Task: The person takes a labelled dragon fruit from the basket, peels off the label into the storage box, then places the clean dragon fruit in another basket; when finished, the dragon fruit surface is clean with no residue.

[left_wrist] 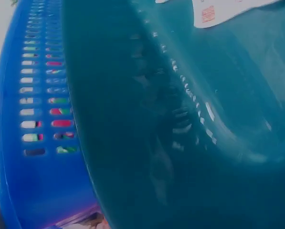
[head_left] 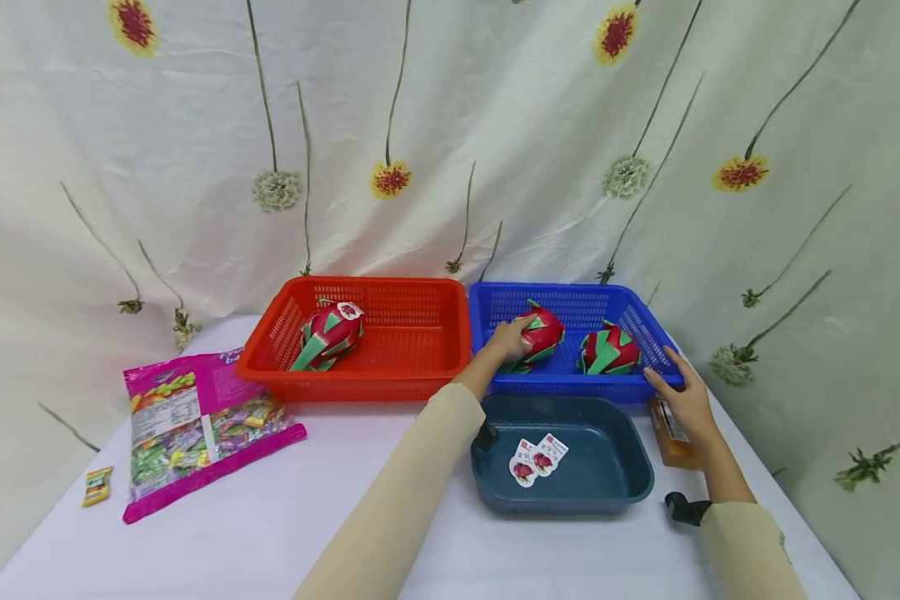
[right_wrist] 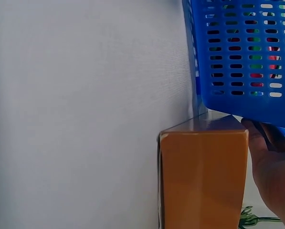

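A blue basket (head_left: 555, 384) holds two red dragon fruits with green scales. My left hand (head_left: 508, 340) reaches over its front rim and grips the left dragon fruit (head_left: 546, 329); the other dragon fruit (head_left: 607, 350) lies to the right. With thumb and fingers on the rim, my right hand (head_left: 688, 398) holds the basket's front right corner. In the right wrist view, that hand (right_wrist: 278, 176) shows beside the corner, above an orange-brown box (right_wrist: 202, 181). The left wrist view catches mainly the dark teal tray (left_wrist: 113, 119) and the basket's slotted side (left_wrist: 42, 171).
The teal tray (head_left: 562, 504) holds two dragon-fruit labels (head_left: 537, 460). A red basket (head_left: 390, 385) on the left contains another dragon fruit (head_left: 335, 337) bearing a round label (head_left: 350, 311). Farther left lie a pink candy bag (head_left: 210, 425) and one wrapped candy (head_left: 97, 487). Patterned cloth (head_left: 450, 125) hangs behind.
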Demonstrator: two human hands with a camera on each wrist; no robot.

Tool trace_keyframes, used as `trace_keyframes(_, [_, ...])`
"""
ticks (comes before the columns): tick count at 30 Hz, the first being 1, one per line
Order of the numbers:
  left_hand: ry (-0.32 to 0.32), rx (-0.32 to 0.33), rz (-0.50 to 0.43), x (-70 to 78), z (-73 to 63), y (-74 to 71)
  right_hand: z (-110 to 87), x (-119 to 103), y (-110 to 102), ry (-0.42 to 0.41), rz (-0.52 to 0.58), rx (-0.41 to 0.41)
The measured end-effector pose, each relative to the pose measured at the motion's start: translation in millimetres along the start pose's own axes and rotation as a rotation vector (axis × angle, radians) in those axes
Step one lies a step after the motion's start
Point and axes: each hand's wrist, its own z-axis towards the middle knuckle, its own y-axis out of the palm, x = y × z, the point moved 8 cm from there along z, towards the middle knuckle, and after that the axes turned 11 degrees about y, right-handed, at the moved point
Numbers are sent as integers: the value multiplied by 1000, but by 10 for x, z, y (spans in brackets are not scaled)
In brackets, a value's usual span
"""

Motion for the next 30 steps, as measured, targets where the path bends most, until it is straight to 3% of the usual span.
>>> trace_keyframes(2, [-53, 16, 24, 90, -212, -120, 9, -10, 40, -3, -7, -7])
trace_keyframes(4, [-66, 29, 18, 141, -363, -179, 12, -16, 75, -2, -13, -12])
trace_keyframes(7, [-76, 31, 21, 126, -418, -178, 9, -14, 113, 6, -18, -19])
trace_keyframes(9, [-5, 97, 20, 5, -302, -141, -2, -24, 132, 5, -15, -23])
trace_keyframes(11, [37, 118, 20, -18, -299, -169, -16, -31, 144, 6, -15, -25])
trace_keyframes(14, [127, 180, -49, 51, -500, -350, -44, -40, 163, 9, -23, -20])
trace_keyframes(17, [158, 245, -159, 227, -980, -693, -69, -32, 191, 20, -27, -22])
trace_keyframes(20, [196, 363, -262, 177, -1407, -1048, -85, -19, 217, 33, -26, -20])
trace_keyframes(22, [208, 444, -316, 55, -1675, -1296, -89, -12, 223, 36, -23, -12])
trace_keyframes(25, [207, 568, -349, -240, -2037, -1651, -97, -4, 218, 33, -20, 5])
trace_keyframes(30, [163, 715, -283, -758, -2706, -2060, -106, 10, 210, 25, -17, 10])
